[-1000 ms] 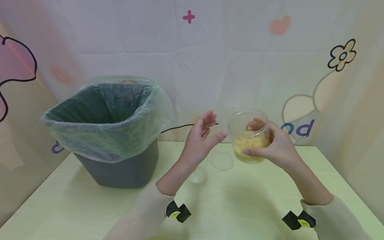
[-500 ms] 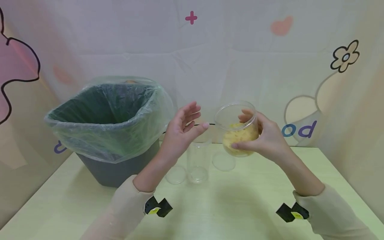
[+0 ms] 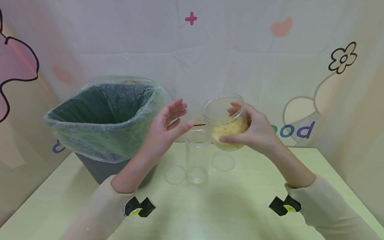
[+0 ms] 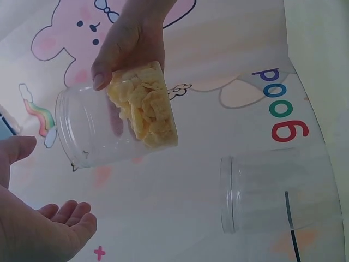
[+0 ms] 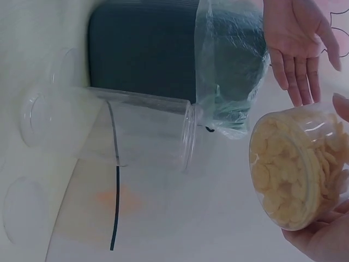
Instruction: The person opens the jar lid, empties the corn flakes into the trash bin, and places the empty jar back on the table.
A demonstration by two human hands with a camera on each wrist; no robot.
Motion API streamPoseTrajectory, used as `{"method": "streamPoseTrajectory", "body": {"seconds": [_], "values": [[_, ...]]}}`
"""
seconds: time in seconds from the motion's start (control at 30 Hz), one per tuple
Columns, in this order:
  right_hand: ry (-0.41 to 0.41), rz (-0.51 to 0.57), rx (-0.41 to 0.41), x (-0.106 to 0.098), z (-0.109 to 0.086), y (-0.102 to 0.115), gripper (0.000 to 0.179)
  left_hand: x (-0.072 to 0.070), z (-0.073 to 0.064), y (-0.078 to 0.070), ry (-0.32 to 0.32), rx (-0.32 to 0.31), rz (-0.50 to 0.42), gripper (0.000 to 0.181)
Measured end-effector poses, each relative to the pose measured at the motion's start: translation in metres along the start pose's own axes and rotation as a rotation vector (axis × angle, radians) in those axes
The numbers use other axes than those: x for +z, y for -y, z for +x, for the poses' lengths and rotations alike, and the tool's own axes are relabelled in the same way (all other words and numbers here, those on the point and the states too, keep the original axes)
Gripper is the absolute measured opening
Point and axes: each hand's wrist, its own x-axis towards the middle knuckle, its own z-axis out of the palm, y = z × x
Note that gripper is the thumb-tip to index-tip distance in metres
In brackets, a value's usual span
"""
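My right hand grips a clear plastic jar around its side, thumb in front and fingers behind. Pale yellow chips fill its lower part. The jar is raised above the table and leans left, its wide mouth uncovered. My left hand is empty in the air beside it, fingers spread apart from the thumb; the left wrist view shows this palm near the jar's mouth. Below and between the hands, a taller clear jar stands upright on the table, with no lid on and nothing visible inside.
Two round clear lids lie flat on the table, one lid left of the tall jar and another lid to its right. A dark grey bin with a green bag over its rim stands left. A printed curtain hangs behind.
Both hands have moved left, the right one carrying the jar of chips leftward and slightly upward. The tall jar and the left lid, mostly covered by the left arm before, now show fully.
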Motion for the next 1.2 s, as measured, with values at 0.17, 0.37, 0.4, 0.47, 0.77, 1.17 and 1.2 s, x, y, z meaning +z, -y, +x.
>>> {"method": "streamPoseTrajectory", "body": {"seconds": [0.17,0.37,0.4,0.47,0.77,1.17,1.2], "values": [[0.003,0.031,-0.001,0.005,0.009,0.012,0.083,-0.014,-0.002,-0.005,-0.017,0.005,0.022,0.059],[-0.009,0.036,-0.035,0.01,0.018,0.023,0.062,-0.032,-0.004,-0.011,-0.024,0.008,0.042,0.059],[-0.009,0.034,-0.041,0.011,0.02,0.025,0.057,-0.035,-0.005,-0.013,-0.027,0.009,0.042,0.058],[-0.009,0.032,-0.054,0.013,0.022,0.028,0.049,-0.04,-0.006,-0.017,-0.033,0.011,0.045,0.057],[-0.008,0.052,-0.073,0.022,0.031,0.04,0.047,-0.064,-0.008,-0.027,-0.066,0.021,0.038,0.058],[0.005,0.054,-0.106,0.034,0.048,0.053,0.049,-0.102,-0.015,-0.033,-0.133,0.012,0.034,0.058],[0.007,0.052,-0.107,0.034,0.05,0.054,0.05,-0.107,-0.016,-0.034,-0.136,0.013,0.035,0.059]]}}
